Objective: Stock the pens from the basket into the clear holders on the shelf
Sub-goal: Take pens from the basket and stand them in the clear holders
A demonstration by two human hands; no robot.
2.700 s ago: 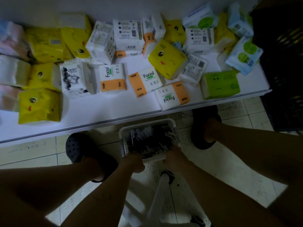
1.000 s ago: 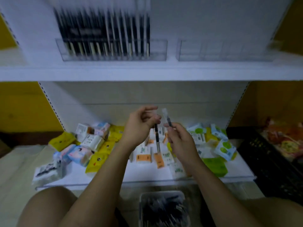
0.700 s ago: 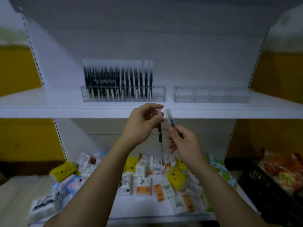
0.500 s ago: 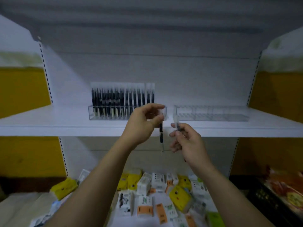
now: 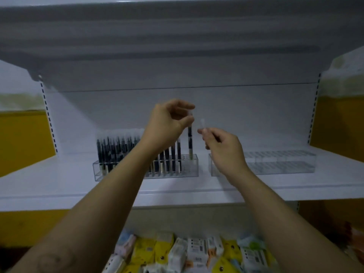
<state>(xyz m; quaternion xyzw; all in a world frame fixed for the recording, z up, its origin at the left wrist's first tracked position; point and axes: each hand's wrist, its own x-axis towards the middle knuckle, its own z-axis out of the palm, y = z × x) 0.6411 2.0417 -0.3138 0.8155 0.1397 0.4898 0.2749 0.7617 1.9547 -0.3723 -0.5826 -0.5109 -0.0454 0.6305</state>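
Left hand (image 5: 169, 123) pinches a slim black pen (image 5: 190, 138) by its cap, tip at the 3 o'clock end of the clear plastic holder (image 5: 146, 170); right hand (image 5: 220, 146) grips a second clear-capped pen (image 5: 202, 125). A tilted tip could miss its slot.

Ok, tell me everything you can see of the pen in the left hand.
The pen is slim, with a dark barrel and a pale lower end. It stands upright, and the left hand pinches it near its top. Its lower end seems to dip into the right end of the left clear holder, beside the row of pens standing there.
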